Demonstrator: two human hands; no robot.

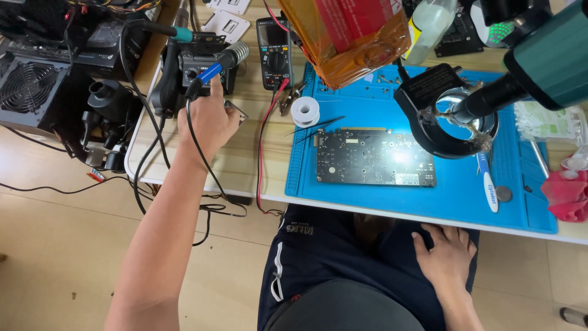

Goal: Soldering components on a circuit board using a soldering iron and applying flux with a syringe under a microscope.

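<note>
My left hand [208, 119] is stretched out to the left, gripping a soldering iron [215, 66] with a blue and grey handle right by its black station [195, 61]. The iron's black cable runs down past my wrist. My right hand [445, 252] rests flat on my right thigh below the table edge, fingers apart, holding nothing. A dark circuit board [373, 157] lies on the blue work mat [343, 104] in front of me, with a solder spool [305, 111] and black tweezers [318, 127] just beyond it.
A microscope head [539, 67] with a ring light [450, 125] hangs over the mat's right side. A multimeter [274, 52] with a red lead, an orange bag [349, 37], a computer power supply [30, 86], a toothbrush [487, 184], a coin [503, 194] and a red cloth [569, 193] sit around.
</note>
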